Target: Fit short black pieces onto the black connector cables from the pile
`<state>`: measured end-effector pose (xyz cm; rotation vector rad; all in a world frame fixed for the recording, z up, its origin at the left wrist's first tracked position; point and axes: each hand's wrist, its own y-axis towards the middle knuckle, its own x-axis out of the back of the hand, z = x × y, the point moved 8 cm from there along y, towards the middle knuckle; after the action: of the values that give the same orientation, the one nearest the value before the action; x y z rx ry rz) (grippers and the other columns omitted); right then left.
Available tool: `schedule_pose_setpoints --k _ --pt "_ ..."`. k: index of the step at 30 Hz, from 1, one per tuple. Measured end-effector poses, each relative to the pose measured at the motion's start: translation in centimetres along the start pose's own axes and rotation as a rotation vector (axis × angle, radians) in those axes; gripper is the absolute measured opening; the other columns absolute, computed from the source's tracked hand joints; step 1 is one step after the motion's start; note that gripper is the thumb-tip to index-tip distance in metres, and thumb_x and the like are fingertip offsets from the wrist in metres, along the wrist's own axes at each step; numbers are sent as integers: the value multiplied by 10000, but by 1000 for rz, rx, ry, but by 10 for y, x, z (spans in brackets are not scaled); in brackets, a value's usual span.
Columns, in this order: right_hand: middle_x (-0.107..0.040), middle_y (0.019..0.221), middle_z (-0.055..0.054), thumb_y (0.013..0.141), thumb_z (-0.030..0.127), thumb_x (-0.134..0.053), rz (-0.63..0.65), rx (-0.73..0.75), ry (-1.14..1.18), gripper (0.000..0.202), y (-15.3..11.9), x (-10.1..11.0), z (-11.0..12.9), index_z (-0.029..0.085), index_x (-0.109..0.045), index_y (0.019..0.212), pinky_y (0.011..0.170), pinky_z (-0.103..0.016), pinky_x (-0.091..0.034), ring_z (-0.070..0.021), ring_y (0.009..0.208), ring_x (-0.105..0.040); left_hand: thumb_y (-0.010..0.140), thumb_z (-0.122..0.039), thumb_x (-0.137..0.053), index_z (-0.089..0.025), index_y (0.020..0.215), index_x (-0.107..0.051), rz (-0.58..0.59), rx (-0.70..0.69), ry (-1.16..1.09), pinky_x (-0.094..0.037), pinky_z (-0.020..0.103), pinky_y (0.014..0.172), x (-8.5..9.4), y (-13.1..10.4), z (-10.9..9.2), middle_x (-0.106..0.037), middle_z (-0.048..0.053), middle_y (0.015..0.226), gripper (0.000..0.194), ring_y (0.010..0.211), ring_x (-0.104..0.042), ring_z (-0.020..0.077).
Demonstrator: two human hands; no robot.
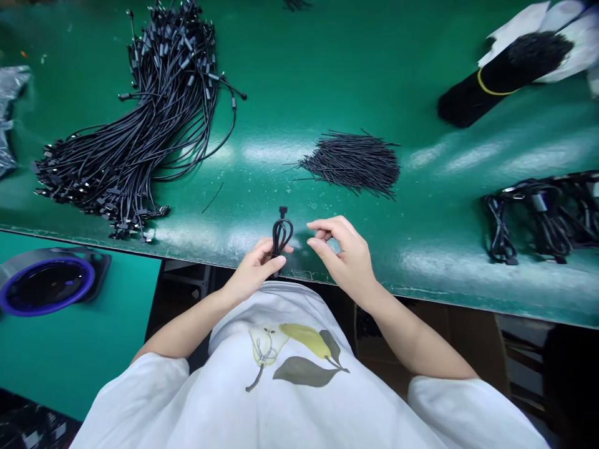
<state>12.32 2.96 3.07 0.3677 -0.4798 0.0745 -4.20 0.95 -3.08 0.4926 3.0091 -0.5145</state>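
Note:
A coiled black cable [282, 232] with a connector at its top end is pinched in my left hand [258, 264], close to the table's front edge. To its right, my right hand [344, 252] is held apart from the cable, thumb and forefinger curved with a gap between their tips; I see nothing in them. Beyond my right hand lies a pile of short black twist ties [355, 162]. A large heap of uncoiled black cables [154, 118] with connectors at both ends spreads over the table at the left.
On the right rest several coiled cables [547, 215]. Behind them lies a thick black bundle of ties [486, 87] with a yellow band, beside white wrapping. A single loose tie [213, 197] is near the heap. A blue-rimmed round object [88, 280] stands on the lower left surface.

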Motion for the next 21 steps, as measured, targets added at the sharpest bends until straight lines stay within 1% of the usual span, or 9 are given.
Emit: schedule_pose_setpoints --k 3,5,7,9,12,15,18,19,21 --pt "-585 934 -35 896 353 -612 59 -33 58 291 8 -6 3 213 -580 1149 733 -302 -485 -147 747 -567 873 -354 -615 -176 1075 -672 50 -69 121 -392 308 964 -6 0 -5 -600 78 1131 275 1094 -528 212" --pt "-596 979 -42 857 358 -657 110 -50 79 383 12 -13 5 213 -551 1195 743 -305 -499 -143 740 -572 882 -384 -597 -165 1080 -655 66 -57 147 -399 325 968 -9 0 -3 -634 80 1092 301 1066 -553 216" --pt "-615 994 -41 842 302 -655 151 -73 108 404 15 -19 6 211 -532 1216 766 -303 -510 -147 774 -590 889 -422 -579 -158 1074 -638 71 -25 172 -424 316 912 -11 -2 1 -656 72 1013 328 976 -581 200" --pt "-631 972 -32 847 229 -605 177 -107 171 379 16 -25 5 206 -524 1216 769 -293 -520 -145 797 -608 904 -460 -546 -152 1067 -614 95 -5 161 -440 295 843 -14 -4 2 -652 53 890 355 863 -590 172" --pt "-623 944 -28 841 169 -540 173 -165 228 373 16 -29 1 200 -519 1213 712 -272 -538 -136 778 -617 931 -505 -475 -143 1088 -563 153 -8 37 -458 260 705 -22 -7 2 -561 0 724 404 672 -536 120" --pt "-596 1049 -59 816 147 -527 148 -170 187 365 18 -28 -3 203 -546 1177 720 -280 -555 -152 850 -627 946 -510 -437 -145 1109 -536 149 -15 1 -430 223 575 -23 -7 2 -468 -36 671 411 569 -455 92" --pt "-570 1190 -76 813 132 -510 193 -169 235 456 22 -30 -4 228 -506 1258 731 -284 -560 -152 880 -638 956 -503 -417 -156 1101 -533 125 -21 105 -413 217 561 -21 -6 3 -469 -40 668 394 550 -453 84" --pt "-575 1194 -74 818 129 -502 216 -156 252 465 23 -30 -4 233 -503 1272 744 -286 -557 -152 888 -638 959 -500 -412 -158 1098 -532 121 -24 141 -412 218 568 -20 -6 3 -473 -41 665 387 547 -460 83" --pt "-603 1131 -63 837 136 -508 248 -92 228 382 27 -28 -1 228 -561 1204 782 -295 -542 -159 907 -626 966 -492 -401 -160 1098 -529 118 -16 171 -407 220 572 -19 -5 4 -467 -48 651 379 535 -472 79"
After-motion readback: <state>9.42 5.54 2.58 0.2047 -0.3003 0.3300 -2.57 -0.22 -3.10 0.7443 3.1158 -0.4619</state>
